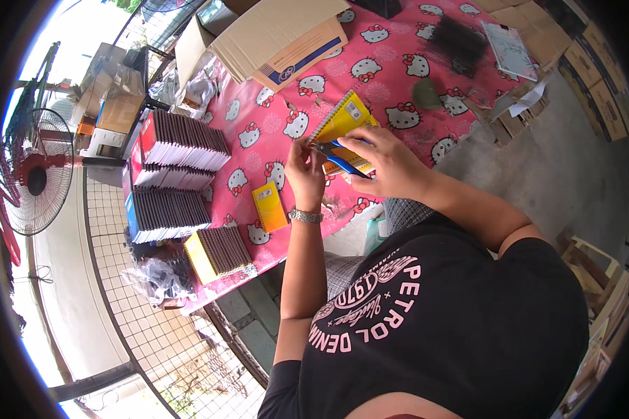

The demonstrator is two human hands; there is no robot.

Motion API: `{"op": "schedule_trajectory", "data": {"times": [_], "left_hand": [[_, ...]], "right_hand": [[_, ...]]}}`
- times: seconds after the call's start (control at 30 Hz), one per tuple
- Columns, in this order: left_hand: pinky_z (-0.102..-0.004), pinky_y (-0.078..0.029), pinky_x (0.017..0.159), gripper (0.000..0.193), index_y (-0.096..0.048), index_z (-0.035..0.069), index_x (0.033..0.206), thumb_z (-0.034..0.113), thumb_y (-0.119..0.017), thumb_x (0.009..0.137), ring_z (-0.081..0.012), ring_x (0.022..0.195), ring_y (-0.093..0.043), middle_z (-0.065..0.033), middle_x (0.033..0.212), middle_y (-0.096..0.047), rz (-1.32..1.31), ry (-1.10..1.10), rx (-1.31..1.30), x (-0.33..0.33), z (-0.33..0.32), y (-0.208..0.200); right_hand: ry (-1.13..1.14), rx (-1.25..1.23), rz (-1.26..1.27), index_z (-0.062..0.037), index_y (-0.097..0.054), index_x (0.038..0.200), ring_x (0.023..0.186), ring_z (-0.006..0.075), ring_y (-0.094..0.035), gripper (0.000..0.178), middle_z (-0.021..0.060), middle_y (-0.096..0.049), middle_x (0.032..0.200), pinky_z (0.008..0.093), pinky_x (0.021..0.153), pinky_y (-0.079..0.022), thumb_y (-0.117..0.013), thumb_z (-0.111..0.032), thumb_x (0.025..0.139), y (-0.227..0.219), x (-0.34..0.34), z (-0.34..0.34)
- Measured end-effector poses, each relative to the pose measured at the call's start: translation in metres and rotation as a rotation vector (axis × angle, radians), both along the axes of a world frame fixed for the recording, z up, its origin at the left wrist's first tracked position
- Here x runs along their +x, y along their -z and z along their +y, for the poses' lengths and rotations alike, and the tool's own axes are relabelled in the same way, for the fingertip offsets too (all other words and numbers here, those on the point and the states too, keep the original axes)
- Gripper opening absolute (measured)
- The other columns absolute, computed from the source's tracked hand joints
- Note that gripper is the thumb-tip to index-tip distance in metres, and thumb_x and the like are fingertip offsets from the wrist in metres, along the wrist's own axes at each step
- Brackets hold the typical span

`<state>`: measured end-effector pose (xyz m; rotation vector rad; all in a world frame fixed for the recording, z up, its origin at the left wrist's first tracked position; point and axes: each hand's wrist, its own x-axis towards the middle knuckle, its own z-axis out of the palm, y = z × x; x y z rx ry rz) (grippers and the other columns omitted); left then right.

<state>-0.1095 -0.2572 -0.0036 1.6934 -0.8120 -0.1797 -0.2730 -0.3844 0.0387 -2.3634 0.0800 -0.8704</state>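
Observation:
My right hand (397,162) is closed round the blue handles of small pliers (344,165). Their metal jaws point left and reach the fingertips of my left hand (305,173). That hand is pinched at the lower left end of a yellow spiral notebook's (344,119) wire binding. What exactly its fingers hold is too small to tell. The notebook lies tilted on the pink patterned tablecloth, partly covered by my right hand. A smaller yellow spiral notebook (270,207) lies flat to the left of my left wrist.
Stacked spiral notebooks (168,209) line the table's left side, with a plastic bag (162,279) beside them. An opened cardboard box (293,52) stands at the back. A dark green piece (426,94) and a black mesh item (458,45) lie farther right. A fan (38,174) stands left.

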Motion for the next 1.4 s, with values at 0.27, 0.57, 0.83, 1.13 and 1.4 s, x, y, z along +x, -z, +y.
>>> {"op": "schedule_trajectory", "data": {"times": [0.27, 0.57, 0.83, 1.13, 1.4], "left_hand": [[-0.0288, -0.055, 0.069, 0.012, -0.065, -0.001, 0.105, 0.003, -0.061, 0.094, -0.016, 0.079, -0.068, -0.0098, 0.092, -0.069, -0.065, -0.027, -0.019, -0.004, 0.007, 0.002], [-0.0437, -0.049, 0.08, 0.024, -0.066, 0.003, 0.103, -0.004, -0.06, 0.081, -0.0344, 0.089, -0.061, -0.0133, 0.091, -0.064, -0.646, -0.248, 0.164, 0.036, 0.055, -0.053], [-0.0537, -0.044, 0.097, 0.026, -0.063, 0.009, 0.106, 0.026, -0.061, 0.086, -0.0391, 0.108, -0.058, -0.0167, 0.108, -0.065, -0.39, -0.259, 0.893, 0.131, 0.143, 0.067], [-0.0433, -0.049, 0.092, 0.042, -0.064, 0.007, 0.109, 0.014, -0.081, 0.071, -0.0322, 0.106, -0.06, -0.0124, 0.113, -0.063, -0.764, 0.302, 0.339, -0.019, -0.038, -0.032], [-0.0378, -0.056, 0.073, 0.021, -0.065, 0.009, 0.102, 0.011, -0.07, 0.082, -0.0273, 0.086, -0.067, -0.0081, 0.101, -0.069, -0.814, 0.483, 0.473, -0.035, -0.027, -0.029]], "right_hand": [[-0.151, 0.41, 0.177, 0.0005, -0.061, 0.121, 0.096, 0.0235, -0.063, 0.043, 0.0129, -0.064, 0.106, 0.0371, 0.084, -0.051, -0.071, -0.021, 0.085, 0.0, 0.003, 0.0], [0.038, 0.404, 0.104, 0.002, -0.057, 0.126, 0.101, 0.0307, -0.065, 0.048, 0.0187, -0.065, 0.111, 0.0381, 0.09, -0.051, -0.07, -0.018, 0.084, 0.015, -0.036, -0.049], [0.298, -0.217, 0.269, -0.0065, -0.063, 0.117, 0.115, 0.0323, -0.054, 0.045, 0.0136, -0.056, 0.122, 0.0486, 0.099, -0.043, -0.074, -0.023, 0.077, 0.112, -0.047, -0.074], [0.889, -0.341, 0.295, -0.0079, -0.065, 0.107, 0.101, 0.0344, -0.06, 0.024, 0.0127, -0.065, 0.102, 0.0486, 0.085, -0.049, -0.062, -0.021, 0.088, 0.148, -0.046, -0.282], [0.522, -0.122, 0.218, -0.0044, -0.067, 0.111, 0.099, 0.0363, -0.062, 0.026, 0.0162, -0.065, 0.106, 0.0432, 0.088, -0.051, -0.059, -0.006, 0.086, 0.118, -0.013, -0.247]]}}
